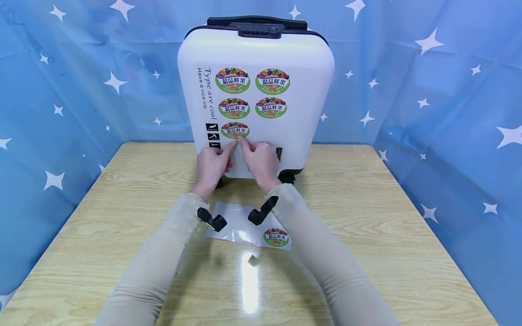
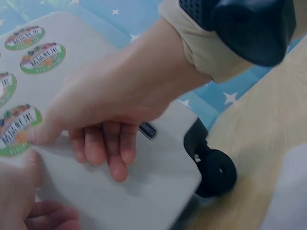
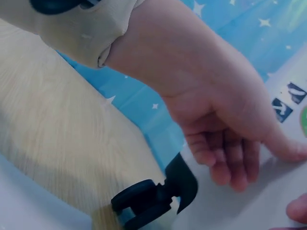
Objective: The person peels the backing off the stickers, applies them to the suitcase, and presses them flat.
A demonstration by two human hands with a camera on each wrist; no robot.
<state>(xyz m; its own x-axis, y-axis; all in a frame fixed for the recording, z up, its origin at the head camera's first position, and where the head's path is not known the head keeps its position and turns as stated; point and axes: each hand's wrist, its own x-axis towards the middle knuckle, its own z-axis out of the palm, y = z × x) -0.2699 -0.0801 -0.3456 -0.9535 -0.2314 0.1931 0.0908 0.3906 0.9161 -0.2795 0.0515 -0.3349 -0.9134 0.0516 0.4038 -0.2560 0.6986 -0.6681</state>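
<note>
An upright white suitcase (image 1: 302,122) carries several oval fresh-fruit stickers, two columns of them. Lowest in the left column is one sticker (image 1: 235,128). At its lower edge, my left hand (image 1: 213,165) and right hand (image 1: 261,162) press with their thumbs, tips close together. In the left wrist view the right thumb (image 2: 48,129) lies on the sticker's edge, while the other fingers of the right hand hang loosely curled. The left hand's fingers (image 3: 230,160) are likewise loosely bent against the suitcase in the right wrist view. Neither hand grips anything.
Below the wrists, a sticker sheet (image 1: 240,217) lies on the wooden table (image 1: 122,235), one oval sticker (image 1: 276,237) at its right corner. The suitcase has a black top handle (image 1: 257,21) and black wheels (image 2: 218,172). A blue star-printed curtain (image 1: 102,59) surrounds the table.
</note>
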